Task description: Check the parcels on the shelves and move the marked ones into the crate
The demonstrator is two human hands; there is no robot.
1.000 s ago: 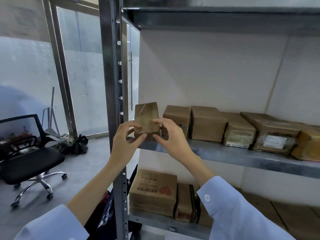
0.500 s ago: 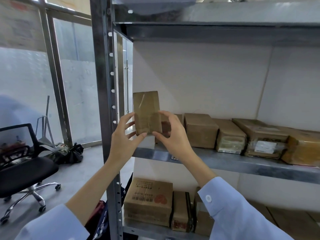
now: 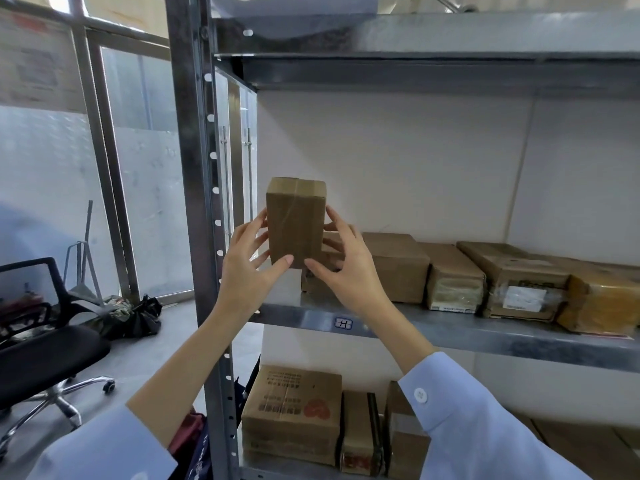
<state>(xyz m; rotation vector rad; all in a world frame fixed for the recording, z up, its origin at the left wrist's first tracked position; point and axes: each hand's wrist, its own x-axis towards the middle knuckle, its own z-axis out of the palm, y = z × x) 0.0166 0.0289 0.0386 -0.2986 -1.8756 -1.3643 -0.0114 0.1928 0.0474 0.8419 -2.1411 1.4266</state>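
Obs., head view. Both hands are holding one small parcel upright in the air, above the left end of the middle shelf and clear of its surface.

Grip: the left hand is pressing its thumb against the bottom of the near face while its spread fingers are curling round the left edge. The right hand is mirroring this, thumb at the bottom, fingers lying along the right edge. The span of each hand is moderate, set by the parcel's width. A strip of clear tape is running down the near face; no mark is readable on it.

Middle shelf: a row of brown parcels is sitting side by side. The leftmost box is partly hidden behind the right hand. Next to it are a plain box, a film-fronted box, a flat box with a white label and a yellow-wrapped parcel at the right.

Lower shelf: a printed carton is standing beside a narrow box.
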